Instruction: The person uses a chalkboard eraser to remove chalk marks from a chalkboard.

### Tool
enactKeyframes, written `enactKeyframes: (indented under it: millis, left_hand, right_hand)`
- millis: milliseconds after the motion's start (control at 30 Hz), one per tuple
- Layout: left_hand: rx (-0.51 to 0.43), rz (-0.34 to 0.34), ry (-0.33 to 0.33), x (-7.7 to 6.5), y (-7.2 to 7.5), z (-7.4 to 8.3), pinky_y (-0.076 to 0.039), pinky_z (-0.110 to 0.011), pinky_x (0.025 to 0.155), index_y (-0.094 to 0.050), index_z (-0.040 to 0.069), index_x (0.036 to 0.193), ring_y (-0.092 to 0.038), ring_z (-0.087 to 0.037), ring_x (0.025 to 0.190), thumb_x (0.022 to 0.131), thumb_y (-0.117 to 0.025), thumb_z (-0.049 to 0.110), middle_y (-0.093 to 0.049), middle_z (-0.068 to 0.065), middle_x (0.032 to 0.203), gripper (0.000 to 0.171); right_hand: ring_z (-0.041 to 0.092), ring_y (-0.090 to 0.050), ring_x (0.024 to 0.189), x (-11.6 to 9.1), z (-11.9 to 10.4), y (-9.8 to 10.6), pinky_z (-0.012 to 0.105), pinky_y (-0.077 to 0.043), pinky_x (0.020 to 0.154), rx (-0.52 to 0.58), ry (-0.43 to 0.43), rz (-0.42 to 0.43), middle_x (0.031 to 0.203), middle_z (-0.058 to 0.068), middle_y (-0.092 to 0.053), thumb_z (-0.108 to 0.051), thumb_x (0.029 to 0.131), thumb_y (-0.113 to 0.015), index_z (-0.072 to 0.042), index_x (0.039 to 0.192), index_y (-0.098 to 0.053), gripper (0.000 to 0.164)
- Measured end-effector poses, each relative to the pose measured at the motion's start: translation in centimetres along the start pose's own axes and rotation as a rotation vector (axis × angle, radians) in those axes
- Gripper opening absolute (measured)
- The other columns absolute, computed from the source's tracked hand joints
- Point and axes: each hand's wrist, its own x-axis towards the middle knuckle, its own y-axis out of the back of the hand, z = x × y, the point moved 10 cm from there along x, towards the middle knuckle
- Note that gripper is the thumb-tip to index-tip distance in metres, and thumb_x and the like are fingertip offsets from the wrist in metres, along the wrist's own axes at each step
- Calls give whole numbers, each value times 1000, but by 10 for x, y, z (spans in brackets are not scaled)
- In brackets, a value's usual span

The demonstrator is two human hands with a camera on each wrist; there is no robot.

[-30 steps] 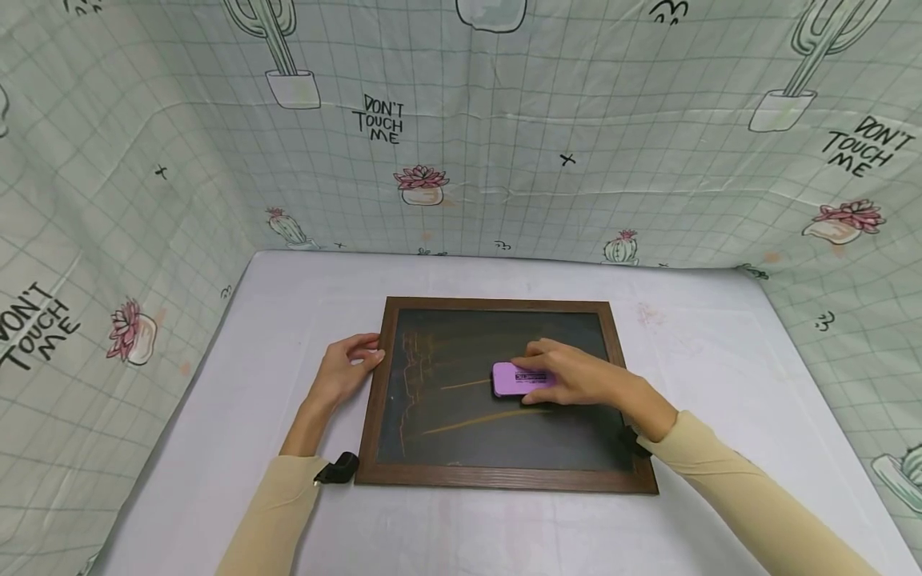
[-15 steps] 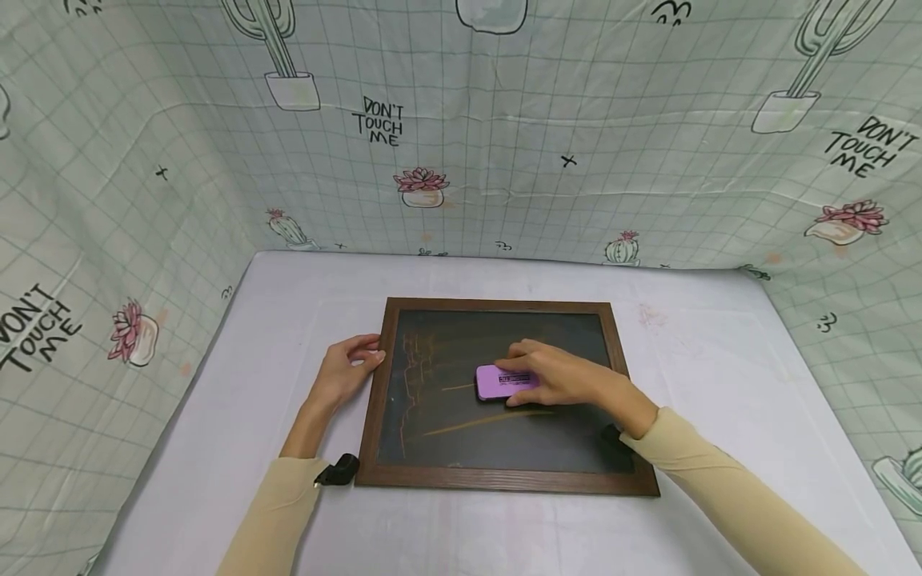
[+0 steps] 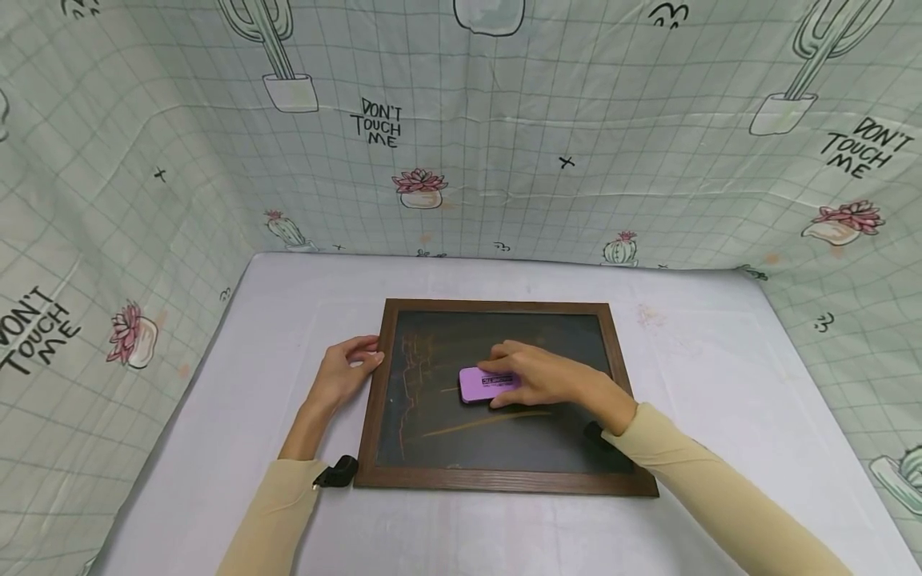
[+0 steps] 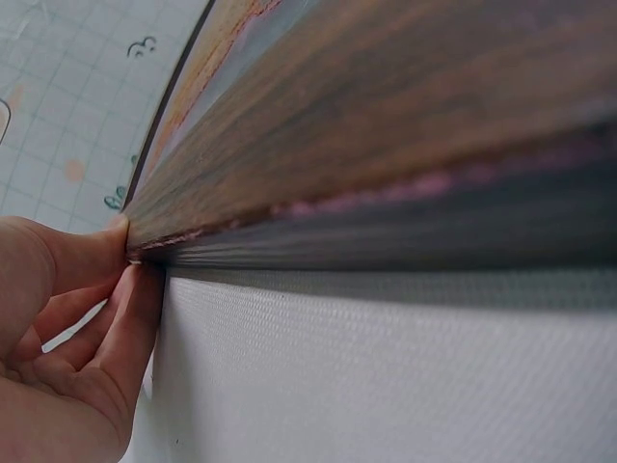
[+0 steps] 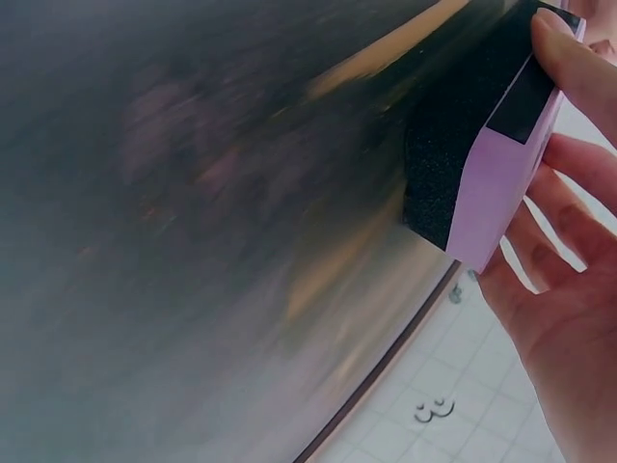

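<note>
A chalkboard (image 3: 569, 452) in a brown wooden frame lies flat on the white table in the head view. My right hand (image 3: 540, 374) grips a purple eraser (image 3: 471, 386) with a black felt underside, thumb on one long side and fingers on the other. The eraser sits against the board near its middle. Orange chalk lines (image 3: 471, 426) and faint smears show left of and below it. At the board's left edge, my left hand (image 3: 342, 374) pinches the frame. The left wrist view has the thumb and fingers meeting at the frame's side (image 4: 366, 125).
A pale grid cloth (image 3: 497, 144) printed with cacti and lettering hangs behind and at both sides of the table (image 3: 691, 344). Black wrist devices sit at both cuffs; the left device (image 3: 337, 472) lies beside the board's lower left corner.
My right hand has slid the eraser leftward across the board, and the short middle chalk line now shows less of its length. The left hand and the board have stayed in place.
</note>
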Motion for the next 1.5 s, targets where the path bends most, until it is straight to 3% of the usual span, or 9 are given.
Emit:
enactKeyframes:
  millis: [267, 533, 800, 1300, 1500]
  left_hand:
    - [-12, 1, -4, -1, -1, -1, -44, -50, 101, -59, -6, 139, -61, -40, 121, 101, -66, 10, -66, -26, 129, 42]
    - [-34, -2, -8, -2, 1, -1, -41, -52, 106, -58, -7, 139, -61, -40, 121, 101, -66, 9, -65, -27, 129, 42]
    - [-20, -3, -6, -2, 3, -3, -43, -49, 101, -58, -7, 140, -61, -40, 121, 101, -65, 9, -65, -26, 130, 43]
    - [-19, -9, -29, 2, 0, 1, -44, -49, 101, -59, -7, 138, -63, -40, 119, 101, -66, 9, -69, -25, 123, 41]
    - [-21, -7, -30, 2, 1, 0, -40, -53, 108, -59, -8, 138, -62, -41, 119, 101, -66, 9, -70, -26, 122, 42]
  right_hand:
    - [15, -51, 94, 14, -10, -7, 31, -47, 81, 7, 21, -22, 113, 8, -62, -35, 91, -80, 2, 135, -65, 60]
    - [15, -49, 92, 30, -20, -13, 29, -45, 79, -22, 59, -25, 107, 5, -61, -35, 90, -81, 3, 134, -66, 60]
    - [16, -50, 95, 41, -28, -17, 30, -47, 84, -68, 55, -43, 109, 5, -61, -37, 91, -80, 1, 135, -66, 59]
    - [17, -52, 92, 34, -27, -11, 32, -48, 82, -168, 53, -69, 109, 8, -62, -38, 91, -79, 1, 134, -67, 59]
    - [18, -52, 92, 25, -21, -9, 33, -48, 80, -176, 32, -64, 110, 9, -62, -38, 91, -80, 0, 133, -67, 58]
